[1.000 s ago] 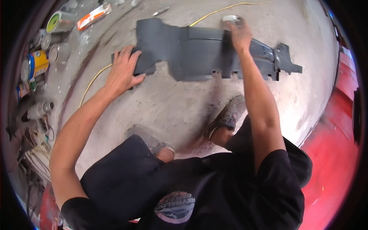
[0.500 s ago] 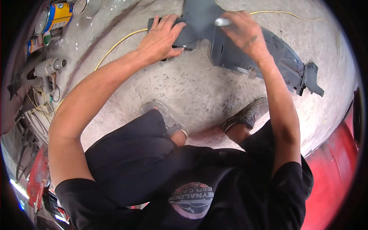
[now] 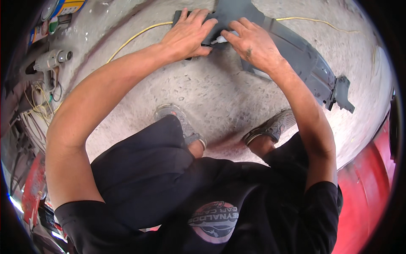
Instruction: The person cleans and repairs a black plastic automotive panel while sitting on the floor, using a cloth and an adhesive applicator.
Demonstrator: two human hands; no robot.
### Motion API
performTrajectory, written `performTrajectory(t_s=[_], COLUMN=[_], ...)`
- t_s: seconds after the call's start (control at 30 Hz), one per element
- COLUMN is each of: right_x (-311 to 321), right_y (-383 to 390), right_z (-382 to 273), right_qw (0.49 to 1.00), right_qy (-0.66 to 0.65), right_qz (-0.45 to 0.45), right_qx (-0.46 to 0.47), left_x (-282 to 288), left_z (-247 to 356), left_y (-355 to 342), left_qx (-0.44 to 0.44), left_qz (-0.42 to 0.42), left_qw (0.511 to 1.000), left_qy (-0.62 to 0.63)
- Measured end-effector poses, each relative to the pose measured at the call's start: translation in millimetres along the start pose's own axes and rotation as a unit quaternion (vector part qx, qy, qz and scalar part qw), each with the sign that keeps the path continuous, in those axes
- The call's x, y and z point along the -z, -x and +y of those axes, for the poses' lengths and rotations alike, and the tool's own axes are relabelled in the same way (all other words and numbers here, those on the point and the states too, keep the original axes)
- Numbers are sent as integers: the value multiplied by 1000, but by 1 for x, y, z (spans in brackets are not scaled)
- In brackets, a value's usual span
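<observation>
Dark grey panel lies on the pale floor in the head view, beneath both hands. The right hand has its grip closed around a small white bottle; the contents cannot be seen. Its narrow nozzle points at the panel's left part; whether it touches, I cannot tell. At the upper left rim, a yellow-and-blue can is cut off, its inside hidden. The panel is long and mostly smooth, with ridges along its right part and a jagged right end. The left hand has its grip released, fingers spread over the left end. Half a second ago the bottle was farther right over the panel; now it is close beside the left hand.
</observation>
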State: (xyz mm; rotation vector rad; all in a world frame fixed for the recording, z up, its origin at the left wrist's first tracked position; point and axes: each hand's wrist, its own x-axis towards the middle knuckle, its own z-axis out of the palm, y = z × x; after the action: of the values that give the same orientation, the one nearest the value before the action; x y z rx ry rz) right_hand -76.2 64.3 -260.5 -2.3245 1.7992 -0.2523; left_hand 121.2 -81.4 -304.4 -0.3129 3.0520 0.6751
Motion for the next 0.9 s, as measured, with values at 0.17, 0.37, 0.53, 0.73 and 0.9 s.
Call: performTrajectory(t_s=[0.17, 0.37, 0.53, 0.73, 0.9], right_x=[1, -1, -1, 2, 5], right_y=[-4, -5, -6, -7, -10], right_z=[-6, -7, -8, -10, -14], right_qw=[999, 998, 998, 995, 994], right_qy=[19, 32, 38, 44, 46], right_qz=[-25, -46, -59, -91, -97], right_qx=[-4, -1, 0, -7, -9], left_x=[3, 0, -1, -2, -2], left_z=[1, 2, 3, 3, 3], left_y=[0, 0, -1, -1, -1], left_qx=[11, 12, 15, 19, 19], left_qz=[-17, -19, -26, -29, -26], left_qw=[1000, 999, 999, 998, 999], left_qy=[-8, -29, -44, -46, -43])
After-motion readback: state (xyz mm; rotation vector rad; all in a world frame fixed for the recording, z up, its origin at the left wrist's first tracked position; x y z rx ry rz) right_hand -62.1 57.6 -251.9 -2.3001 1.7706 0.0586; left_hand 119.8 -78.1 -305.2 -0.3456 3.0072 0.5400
